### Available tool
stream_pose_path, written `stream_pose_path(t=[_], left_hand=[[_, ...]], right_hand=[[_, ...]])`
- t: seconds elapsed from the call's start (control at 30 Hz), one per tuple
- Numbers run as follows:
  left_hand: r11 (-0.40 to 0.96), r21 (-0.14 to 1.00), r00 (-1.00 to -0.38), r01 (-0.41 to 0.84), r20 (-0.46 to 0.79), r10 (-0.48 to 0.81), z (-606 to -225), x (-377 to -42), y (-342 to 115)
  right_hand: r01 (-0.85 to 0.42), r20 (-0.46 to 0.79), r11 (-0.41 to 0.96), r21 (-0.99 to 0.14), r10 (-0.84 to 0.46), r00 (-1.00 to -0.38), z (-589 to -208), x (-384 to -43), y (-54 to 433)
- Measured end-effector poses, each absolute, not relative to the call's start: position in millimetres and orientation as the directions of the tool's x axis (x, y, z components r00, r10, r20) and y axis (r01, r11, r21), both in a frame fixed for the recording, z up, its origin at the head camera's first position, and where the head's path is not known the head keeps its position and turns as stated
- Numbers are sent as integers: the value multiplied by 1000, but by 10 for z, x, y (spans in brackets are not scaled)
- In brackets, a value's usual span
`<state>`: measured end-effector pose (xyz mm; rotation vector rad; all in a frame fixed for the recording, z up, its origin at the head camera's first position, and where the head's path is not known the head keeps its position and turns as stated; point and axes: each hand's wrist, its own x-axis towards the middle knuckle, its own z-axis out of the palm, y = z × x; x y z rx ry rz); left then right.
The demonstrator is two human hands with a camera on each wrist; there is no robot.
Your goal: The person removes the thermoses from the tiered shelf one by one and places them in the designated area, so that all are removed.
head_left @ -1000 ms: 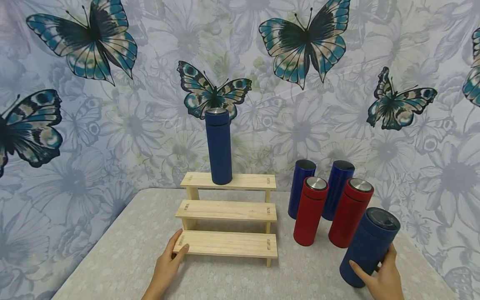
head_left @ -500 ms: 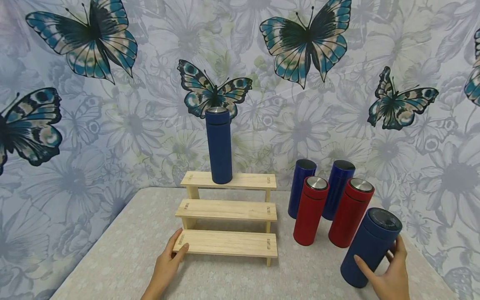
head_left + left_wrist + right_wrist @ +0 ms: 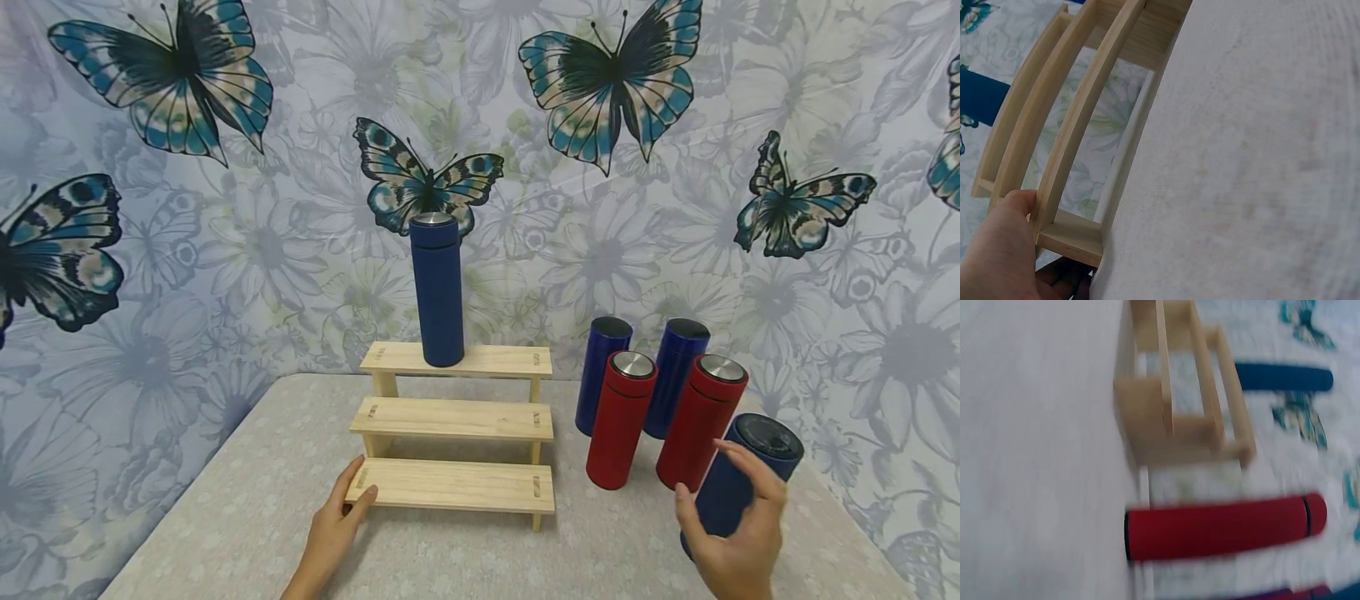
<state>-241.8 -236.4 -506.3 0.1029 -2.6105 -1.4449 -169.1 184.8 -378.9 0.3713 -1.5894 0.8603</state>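
My left hand (image 3: 330,529) grips the left end of the lowest step of a three-tier wooden stand (image 3: 457,483); in the left wrist view its thumb (image 3: 1019,200) lies against the step's edge. My right hand (image 3: 738,533) hovers in front of a wide dark blue thermos bottle (image 3: 724,498), fingers curved apart, with nothing in its grasp. That bottle stands on the table, partly covered by the hand. A taller dark blue thermos with a silver-topped lid (image 3: 438,292) stands upright on the top step.
Two red thermos bottles (image 3: 621,425) with silver lids stand right of the stand, two shiny blue ones (image 3: 603,375) behind them. A pale patterned cloth covers the table (image 3: 225,517). A butterfly-print backdrop (image 3: 300,250) rises behind.
My right hand has let go of the wide dark blue thermos and moved left across its front. The bottle stays where it was. My left hand has not moved.
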Motion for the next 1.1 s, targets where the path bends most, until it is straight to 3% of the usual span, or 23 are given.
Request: stream_pose_path(t=[0.1,0.33,0.57,0.7,0.83,1.1], left_hand=[[533,845,-985,30,116,-128,-5062,-2414,-2365],[534,844,-984,48,133,-122,-5058,-2426,-2358],[540,840,-982,52,141,-124,-5056,-2422,-2353],[543,839,-983,44,134,-127,-5049,-2416,-2353],[539,841,-984,49,132,-118,-5056,-2414,-2355],[533,845,-986,29,112,-123,-5063,-2426,-2351]], right_hand=[[-728,950,620,-292,99,-296,-3766,-1743,1605],[-813,923,491,-313,-46,-383,-3983,-2150,1145],[-751,808,397,-527,-40,-588,-4023,-2555,693],[-707,745,332,-625,-16,-667,-3967,-2811,454],[-687,712,290,-667,-23,-702,-3863,-3030,251],[-681,701,291,-672,-47,-712,-3513,-3401,9]])
